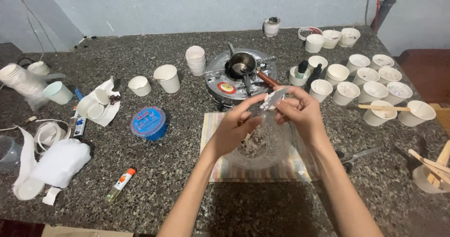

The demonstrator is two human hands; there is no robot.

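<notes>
My left hand and my right hand meet above a clear glass bowl that holds pale flaky pieces. Both hands pinch a whitish chunk between their fingertips, held over the bowl. The bowl stands on a striped cloth mat. Just behind it sits a round silver gas stove with a small dark metal pot whose brown handle points toward my right hand.
Many white paper cups stand at the right, one with a wooden stick across it. Wooden sticks lie at far right, scissors beside the mat. A blue round tin, a lighter and white cloths lie at left.
</notes>
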